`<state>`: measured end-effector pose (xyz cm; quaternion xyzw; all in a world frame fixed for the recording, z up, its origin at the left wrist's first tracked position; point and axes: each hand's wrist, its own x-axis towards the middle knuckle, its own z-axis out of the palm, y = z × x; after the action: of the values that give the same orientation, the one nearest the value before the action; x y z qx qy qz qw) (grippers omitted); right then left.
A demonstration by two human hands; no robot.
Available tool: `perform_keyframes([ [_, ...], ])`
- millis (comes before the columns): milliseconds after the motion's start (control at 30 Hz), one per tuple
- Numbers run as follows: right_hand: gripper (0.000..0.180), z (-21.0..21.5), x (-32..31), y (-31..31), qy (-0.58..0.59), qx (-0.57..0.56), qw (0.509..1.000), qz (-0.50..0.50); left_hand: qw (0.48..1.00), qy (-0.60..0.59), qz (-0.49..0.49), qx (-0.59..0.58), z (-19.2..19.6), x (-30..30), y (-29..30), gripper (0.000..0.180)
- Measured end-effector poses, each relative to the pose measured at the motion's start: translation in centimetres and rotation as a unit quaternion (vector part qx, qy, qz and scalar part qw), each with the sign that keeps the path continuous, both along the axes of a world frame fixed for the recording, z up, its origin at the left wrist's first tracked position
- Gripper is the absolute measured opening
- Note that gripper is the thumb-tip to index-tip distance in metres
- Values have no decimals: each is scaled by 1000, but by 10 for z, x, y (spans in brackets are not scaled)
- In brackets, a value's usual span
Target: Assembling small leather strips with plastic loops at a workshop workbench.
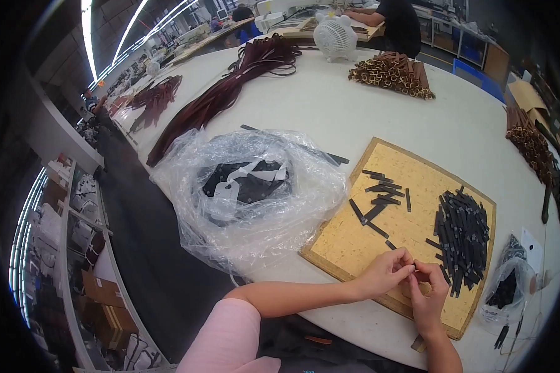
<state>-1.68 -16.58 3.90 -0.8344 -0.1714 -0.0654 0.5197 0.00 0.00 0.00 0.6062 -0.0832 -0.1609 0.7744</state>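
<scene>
Two bare hands, the left hand and the right hand, are touching at the fingertips above the near part of a yellowish board. Both are keeping thumb and fingers closed together, seemingly pinching one dark piece; too little of it is showing between the fingers to tell its shape.

Progress, by judgement: partway. One dense pile of black strips is lying along the board's right side, just beside the right hand; a smaller lot of loose strips is lying scattered to its left. Which lot is done and which is waiting, the view is not settling.

Appearance: strips looking short, flat, narrow and black, several in the pile showing small pale patches.

Also: one large clear bag, holding dark contents, resting left of the board.
</scene>
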Motion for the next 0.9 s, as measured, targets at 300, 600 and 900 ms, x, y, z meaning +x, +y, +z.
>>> perform_keyframes([
  [300, 20, 0, 2, 4, 69, 67, 995, -13, 994, 52, -44, -81, 6, 9, 7, 12],
  [600, 17, 1, -1, 7, 70, 65, 995, -12, 1000, -12, -3, 1, 5, 3, 2, 16],
  [900, 14, 0, -3, 10, 105, 104, 989, -21, 998, -41, 40, -13, 6, -4, -3, 22],
])
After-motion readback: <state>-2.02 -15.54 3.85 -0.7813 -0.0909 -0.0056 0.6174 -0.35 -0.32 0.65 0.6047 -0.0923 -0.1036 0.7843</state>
